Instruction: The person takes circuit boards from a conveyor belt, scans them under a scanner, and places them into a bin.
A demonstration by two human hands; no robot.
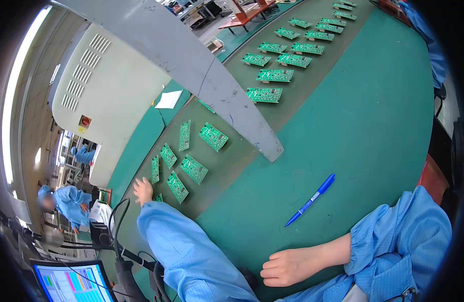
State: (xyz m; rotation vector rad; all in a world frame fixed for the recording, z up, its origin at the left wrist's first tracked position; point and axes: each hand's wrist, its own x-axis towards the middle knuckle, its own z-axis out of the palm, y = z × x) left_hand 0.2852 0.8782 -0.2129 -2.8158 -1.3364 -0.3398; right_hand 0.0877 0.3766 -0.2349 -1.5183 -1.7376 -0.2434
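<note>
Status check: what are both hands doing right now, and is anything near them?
Left hand open, reaching at circuit boards on belt. Right hand loosely curled, empty, resting on green mat. Blue pen lies apart, untouched.

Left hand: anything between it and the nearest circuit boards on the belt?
Nothing visible. The left hand lies on the belt right beside the nearest circuit boards, with only bare belt between them. The right hand rests apart on the green mat, near the blue pen.
</note>
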